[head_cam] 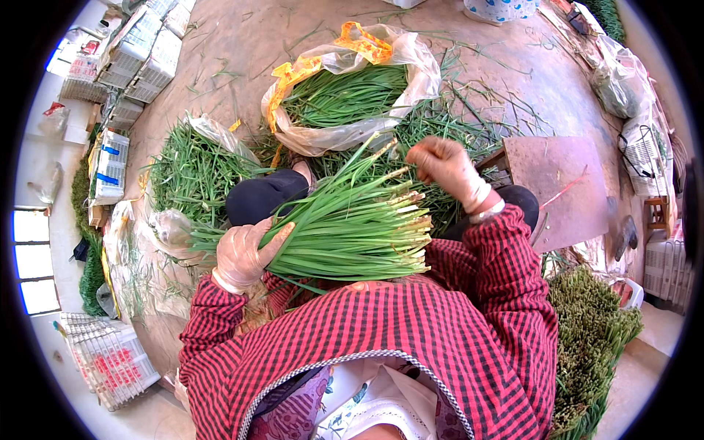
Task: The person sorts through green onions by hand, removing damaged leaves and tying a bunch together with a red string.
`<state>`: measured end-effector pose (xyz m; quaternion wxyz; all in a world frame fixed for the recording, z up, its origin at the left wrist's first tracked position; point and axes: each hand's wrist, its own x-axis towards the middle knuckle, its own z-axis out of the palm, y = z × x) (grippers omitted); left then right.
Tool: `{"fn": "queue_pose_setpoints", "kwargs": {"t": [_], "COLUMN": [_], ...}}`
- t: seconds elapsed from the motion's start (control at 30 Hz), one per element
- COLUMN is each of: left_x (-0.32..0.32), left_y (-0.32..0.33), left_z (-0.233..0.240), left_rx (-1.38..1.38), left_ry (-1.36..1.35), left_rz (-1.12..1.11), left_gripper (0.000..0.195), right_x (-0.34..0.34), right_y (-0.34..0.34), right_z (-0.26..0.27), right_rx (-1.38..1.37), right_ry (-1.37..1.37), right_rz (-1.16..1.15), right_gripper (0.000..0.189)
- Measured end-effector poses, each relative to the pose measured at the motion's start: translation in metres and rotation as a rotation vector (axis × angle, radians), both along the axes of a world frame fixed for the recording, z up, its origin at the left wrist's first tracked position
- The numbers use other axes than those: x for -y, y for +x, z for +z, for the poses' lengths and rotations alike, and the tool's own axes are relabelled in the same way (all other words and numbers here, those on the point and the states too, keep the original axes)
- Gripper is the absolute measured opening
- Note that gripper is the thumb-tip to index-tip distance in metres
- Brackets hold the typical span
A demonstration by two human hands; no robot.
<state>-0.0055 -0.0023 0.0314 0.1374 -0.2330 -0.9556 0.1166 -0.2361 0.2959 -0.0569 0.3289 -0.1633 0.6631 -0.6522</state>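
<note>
My gloved left hand [246, 254] grips a thick bunch of garlic chives [341, 236] across my lap. The green leaves trail out to the left, and the pale cut ends fan towards the right. Some stalks stick up above the rest of the bunch. Just beyond these upper stalk ends is my gloved right hand [446, 168], its fingers curled in, with nothing plainly visible between them. In front of me, an open plastic bag [352, 135] with orange ties contains more chives [346, 96].
Loose green trimmings [192, 176] are heaped at left. A flat board [561, 190] stands beside my right knee. Trimmed chives [588, 352] are stacked upright at lower right. White plastic crates [137, 49] line the left side; a bagged bundle [616, 93] lies at far right.
</note>
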Motion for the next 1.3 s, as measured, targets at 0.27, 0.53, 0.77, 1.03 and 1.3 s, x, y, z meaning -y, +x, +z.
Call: {"fn": "queue_pose_setpoints", "kwargs": {"t": [0.27, 0.53, 0.77, 1.03, 1.3], "left_x": [-0.001, -0.003, -0.008, 0.002, -0.021], "left_y": [-0.005, -0.005, -0.006, 0.003, -0.005], "left_z": [-0.004, -0.003, -0.04, -0.047, -0.046], "left_rx": [-0.023, 0.134, 0.362, 0.523, 0.355], "left_ry": [0.029, 0.231, 1.214, 1.361, 1.142], "left_rz": [-0.019, 0.171, 0.447, 0.567, 0.551], "left_gripper": [0.052, 0.06, 0.071, 0.072, 0.068], "right_x": [0.029, 0.001, 0.0, -0.036, 0.028], "right_y": [-0.016, -0.028, 0.031, -0.015, -0.013], "right_z": [0.018, 0.007, -0.003, -0.029, 0.047], "right_rx": [0.049, -0.017, 0.164, -0.134, -0.347], "right_ry": [-0.096, -0.072, -0.001, 0.002, 0.194], "right_rz": [0.076, -0.183, 0.049, -0.281, 0.436], "right_gripper": [0.05, 0.02, 0.045, 0.028, 0.059]}}
